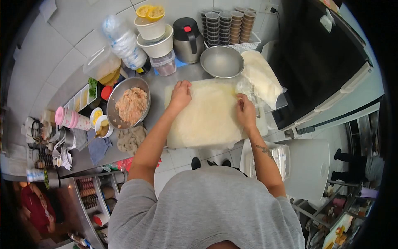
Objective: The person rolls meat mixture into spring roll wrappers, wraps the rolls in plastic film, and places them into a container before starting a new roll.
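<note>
- Left hand (pixel 181 94) on pale sheet (pixel 203 120), far edge, fingers curled; can't tell grip.
- Right hand (pixel 246 111) on right edge, same.
- Left steel bowl (pixel 120 89): minced filling (pixel 132 104).

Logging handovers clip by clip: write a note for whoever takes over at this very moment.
Left hand: open, flat on the far left corner of the pale sheet.
Right hand: on the sheet's right edge; grip unclear.
Sheet lies on the steel counter; bowl of filling to its left, empty steel bowl behind it.
Done: sheet spread flat.
Left: no filling on it yet.
</note>
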{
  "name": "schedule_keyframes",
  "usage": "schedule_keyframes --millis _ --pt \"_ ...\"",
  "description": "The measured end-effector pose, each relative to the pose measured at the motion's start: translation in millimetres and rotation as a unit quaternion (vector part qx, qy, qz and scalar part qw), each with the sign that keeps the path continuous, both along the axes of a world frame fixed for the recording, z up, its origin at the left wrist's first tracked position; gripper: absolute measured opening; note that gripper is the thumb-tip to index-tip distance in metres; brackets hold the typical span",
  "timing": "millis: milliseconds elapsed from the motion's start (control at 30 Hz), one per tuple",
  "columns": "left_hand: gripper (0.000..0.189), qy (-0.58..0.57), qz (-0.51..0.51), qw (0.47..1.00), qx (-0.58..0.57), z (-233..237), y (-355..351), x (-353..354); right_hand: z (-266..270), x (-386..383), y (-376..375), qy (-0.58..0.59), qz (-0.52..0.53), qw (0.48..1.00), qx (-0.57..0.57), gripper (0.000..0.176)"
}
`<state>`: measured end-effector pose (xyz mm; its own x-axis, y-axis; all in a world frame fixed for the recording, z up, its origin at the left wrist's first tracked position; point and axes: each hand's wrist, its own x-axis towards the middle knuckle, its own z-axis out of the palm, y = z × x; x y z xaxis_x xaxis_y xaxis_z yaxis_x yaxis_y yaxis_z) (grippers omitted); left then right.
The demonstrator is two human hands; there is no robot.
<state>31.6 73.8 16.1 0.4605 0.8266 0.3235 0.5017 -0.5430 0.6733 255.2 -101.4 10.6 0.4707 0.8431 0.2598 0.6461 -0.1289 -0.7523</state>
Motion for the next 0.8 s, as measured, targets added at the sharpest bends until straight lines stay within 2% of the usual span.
schedule_keyframes --millis 33,133,200,300,367,400,467,500,567,667,733,800 --pt "0.019 0.02 0.009 0.997 0.072 4.8 1.7 5.6 0.9 -1.0 1.7 -0.014 -0.001 1.0 0.003 0.033" --pt "0.018 -0.042 -0.057 0.994 0.088 47.7 3.1 51.1 -0.5 -2.1 5.0 -0.044 -0.007 0.999 -0.006 0.045" --pt "0.021 -0.048 -0.091 0.99 0.099 52.6 14.7 93.0 -6.8 0.2 8.4 -0.051 -0.012 0.998 -0.03 0.051" --pt "0.016 0.076 -0.161 0.983 0.043 52.0 33.6 145.2 4.3 -1.0 2.5 -0.023 0.012 1.0 -0.011 0.057" --pt "0.011 0.195 -0.22 0.955 0.024 34.1 52.2 165.9 2.4 6.4 -3.1 0.046 0.023 0.999 -0.013 0.059" --pt "0.01 0.211 -0.234 0.949 0.027 31.7 58.5 170.9 0.4 10.4 -6.0 0.079 0.029 0.996 -0.014 0.06" --pt "0.007 0.242 -0.261 0.934 0.032 25.1 68.9 176.2 -4.4 16.1 -10.8 0.026 0.035 0.999 0.026 0.06" --pt "0.007 0.159 -0.22 0.961 0.047 27.4 67.3 174.2 -3.7 17.7 -12.6 0.0 0.04 0.998 0.046 0.061" --pt "0.01 -0.006 -0.133 0.988 0.075 30.4 64.5 163.1 -3.0 18.5 -13.5 0.021 0.027 0.998 0.061 0.061" --pt "0.005 -0.127 -0.109 0.974 -0.152 51.8 26.1 123.0 -9.6 19.7 -14.1 0.079 0.021 0.994 0.065 0.062" --pt "0.004 -0.101 -0.141 0.969 -0.176 42.0 -17.7 105.7 -14.8 23.8 -13.0 0.124 0.019 0.99 0.065 0.063" --pt "0.004 -0.046 -0.203 0.971 -0.117 -2.2 -64.1 106.9 -17.3 24.9 -12.6 0.17 0.017 0.983 0.063 0.061"
